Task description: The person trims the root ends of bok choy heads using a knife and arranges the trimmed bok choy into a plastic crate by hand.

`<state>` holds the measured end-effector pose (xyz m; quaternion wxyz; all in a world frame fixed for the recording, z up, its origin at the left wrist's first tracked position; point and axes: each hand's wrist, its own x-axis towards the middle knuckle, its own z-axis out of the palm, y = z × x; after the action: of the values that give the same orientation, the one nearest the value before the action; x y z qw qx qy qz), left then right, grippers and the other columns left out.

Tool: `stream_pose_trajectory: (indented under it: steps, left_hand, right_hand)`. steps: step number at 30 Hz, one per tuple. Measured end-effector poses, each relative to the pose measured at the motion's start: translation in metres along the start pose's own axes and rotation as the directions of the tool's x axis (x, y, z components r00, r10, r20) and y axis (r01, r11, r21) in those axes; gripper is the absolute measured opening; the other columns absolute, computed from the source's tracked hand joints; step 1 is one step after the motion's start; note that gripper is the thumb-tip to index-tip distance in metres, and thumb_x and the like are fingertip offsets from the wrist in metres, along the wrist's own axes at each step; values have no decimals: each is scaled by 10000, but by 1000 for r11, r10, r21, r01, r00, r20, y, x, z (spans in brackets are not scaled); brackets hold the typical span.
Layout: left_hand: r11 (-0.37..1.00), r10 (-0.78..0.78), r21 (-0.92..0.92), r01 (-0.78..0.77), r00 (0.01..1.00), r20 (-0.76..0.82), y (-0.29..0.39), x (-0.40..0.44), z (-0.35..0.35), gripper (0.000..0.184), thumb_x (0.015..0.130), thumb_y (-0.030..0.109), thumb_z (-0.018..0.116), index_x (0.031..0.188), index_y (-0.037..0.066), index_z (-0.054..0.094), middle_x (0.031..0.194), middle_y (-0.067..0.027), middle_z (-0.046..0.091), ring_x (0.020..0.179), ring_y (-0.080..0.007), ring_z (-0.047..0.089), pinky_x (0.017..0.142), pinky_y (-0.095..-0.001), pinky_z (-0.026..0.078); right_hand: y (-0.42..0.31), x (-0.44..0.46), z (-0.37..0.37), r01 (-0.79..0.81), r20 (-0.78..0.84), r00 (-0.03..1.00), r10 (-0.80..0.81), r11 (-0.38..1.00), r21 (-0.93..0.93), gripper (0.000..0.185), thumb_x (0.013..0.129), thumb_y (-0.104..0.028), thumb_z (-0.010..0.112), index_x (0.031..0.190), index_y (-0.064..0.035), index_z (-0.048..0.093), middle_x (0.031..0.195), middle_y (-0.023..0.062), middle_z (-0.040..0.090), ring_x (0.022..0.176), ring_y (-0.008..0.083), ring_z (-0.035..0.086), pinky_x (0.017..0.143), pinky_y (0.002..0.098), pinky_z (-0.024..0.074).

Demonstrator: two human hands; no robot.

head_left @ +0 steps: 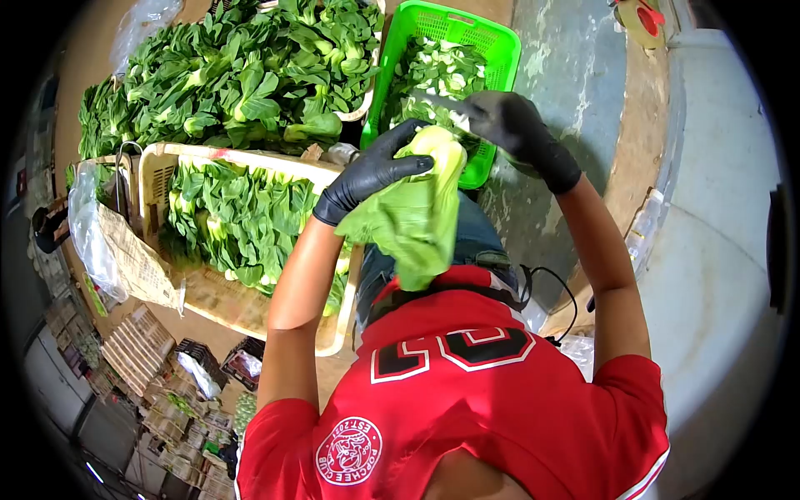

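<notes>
My left hand (pixel 372 173), in a black glove, is closed around a head of bok choy (pixel 429 200). The pale base of that bok choy points up and away, and its broad leaves hang towards my lap. Beyond the base, my right hand (pixel 521 132), also gloved in black, is closed on a narrow dark knife (pixel 443 102) blurred by motion. Its blade points left, over the bright green basket (pixel 498 50). Cut leaves and pale stem pieces (pixel 446 71) lie inside that basket.
A large pile of bok choy (pixel 242 71) stands at the back left. Nearer, a yellowish plastic crate (pixel 242 304) holds rows of bok choy (pixel 242 217). Clear plastic (pixel 92 229) and a brown sack (pixel 137 262) hang at its left. More crates (pixel 200 362) stand at lower left.
</notes>
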<state>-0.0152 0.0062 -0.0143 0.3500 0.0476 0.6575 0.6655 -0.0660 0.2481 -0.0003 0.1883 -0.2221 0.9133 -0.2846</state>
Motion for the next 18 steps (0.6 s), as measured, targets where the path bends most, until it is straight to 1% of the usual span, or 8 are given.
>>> stream_pose_trajectory:
  steps: [4, 5, 7, 8, 9, 11, 13, 18]
  left_hand:
    - [978, 62, -182, -103, 974, -217, 2, 10, 13, 526, 779, 242, 680, 1203, -5, 489, 1147, -110, 549, 1035, -181, 516, 909, -314, 406]
    - [993, 107, 67, -93, 959, -263, -2, 15, 14, 483, 806, 227, 646, 1186, -27, 490, 1100, -99, 576, 998, -165, 542, 888, -294, 423]
    - [956, 253, 241, -170, 892, -374, -23, 31, 24, 502, 787, 255, 680, 1157, -36, 506, 1079, -107, 583, 943, -166, 565, 830, -288, 450]
    - [930, 280, 335, -151, 881, -380, -19, 34, 28, 547, 767, 284, 709, 1152, -45, 501, 1019, -135, 601, 891, -162, 575, 796, -292, 464]
    - [895, 302, 426, -133, 884, -357, -16, 37, 30, 572, 758, 297, 715, 1154, -51, 492, 962, -187, 617, 871, -216, 614, 784, -328, 476]
    - [794, 371, 597, -115, 869, -326, 4, 34, 32, 562, 759, 297, 703, 1146, -53, 495, 965, -237, 614, 881, -302, 632, 780, -373, 480]
    - [712, 203, 702, -11, 960, -191, 30, 29, 29, 546, 749, 293, 699, 1124, -57, 512, 1008, -250, 602, 916, -358, 612, 787, -397, 478]
    - [759, 352, 599, -257, 935, -46, 21, 45, 25, 543, 706, 265, 732, 1094, -62, 540, 1004, -231, 608, 902, -321, 620, 787, -392, 486]
  right_hand:
    - [30, -1, 11, 124, -430, 871, -238, 953, -276, 628, 699, -324, 755, 1197, -46, 494, 1117, 162, 576, 898, 320, 602, 760, 372, 494]
    - [21, -9, 13, 50, -384, 922, -53, 999, -18, 624, 705, -325, 754, 1194, -38, 495, 1122, 161, 574, 925, 307, 596, 792, 365, 482]
    - [10, -18, 23, -170, -151, 952, 265, 871, 460, 617, 717, -327, 752, 1187, -22, 495, 1132, 159, 568, 977, 282, 584, 856, 351, 457]
    - [4, -15, 38, 90, -249, 968, 36, 876, 475, 570, 742, -303, 743, 1161, -1, 502, 1065, 157, 594, 937, 248, 584, 835, 340, 449]
    - [0, -18, 41, -68, -118, 979, 166, 812, 579, 560, 741, -275, 745, 1158, 5, 498, 1015, 167, 608, 939, 251, 581, 817, 345, 452]
    - [10, -18, 38, -23, -92, 990, 102, 782, 623, 589, 713, -282, 763, 1154, -3, 490, 1005, 188, 607, 935, 283, 601, 786, 354, 469]
    - [15, -23, 38, 23, -143, 988, 50, 882, 470, 597, 699, -289, 768, 1143, -6, 488, 1000, 196, 610, 911, 317, 611, 764, 366, 478]
    - [0, -30, 25, 38, -242, 970, -17, 996, 85, 609, 681, -338, 765, 1115, -5, 496, 953, 221, 614, 856, 385, 607, 710, 406, 489]
